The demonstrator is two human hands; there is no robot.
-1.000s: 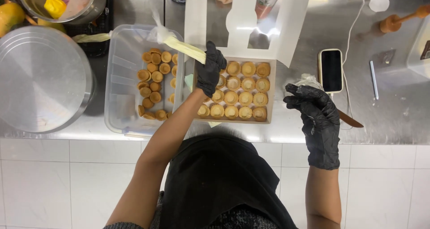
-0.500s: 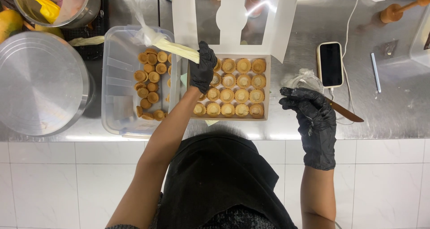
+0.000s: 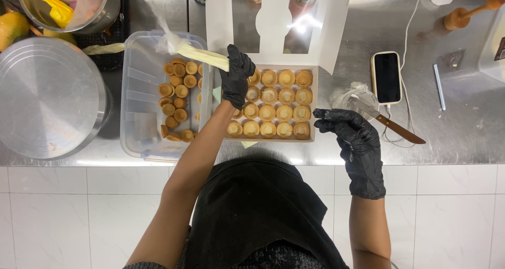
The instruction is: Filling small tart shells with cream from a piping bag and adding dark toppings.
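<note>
left hand [image 3: 236, 82] is gripping a piping bag [image 3: 202, 57] right over the box of tart shells [image 3: 276, 105]; right hand [image 3: 353, 137] hangs loosely curled, holding nothing, just beside the box with a knife [image 3: 392, 123] behind it.

Left hand [image 3: 236, 82], black-gloved, fist closed, bare forearm stretched forward; right hand [image 3: 357, 142], gloved too, hovers loosely curled near the counter's front edge

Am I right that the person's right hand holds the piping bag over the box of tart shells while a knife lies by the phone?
Not quite: the head view shows the left hand holding the piping bag over the box of tart shells. The knife does lie by the phone.
</note>
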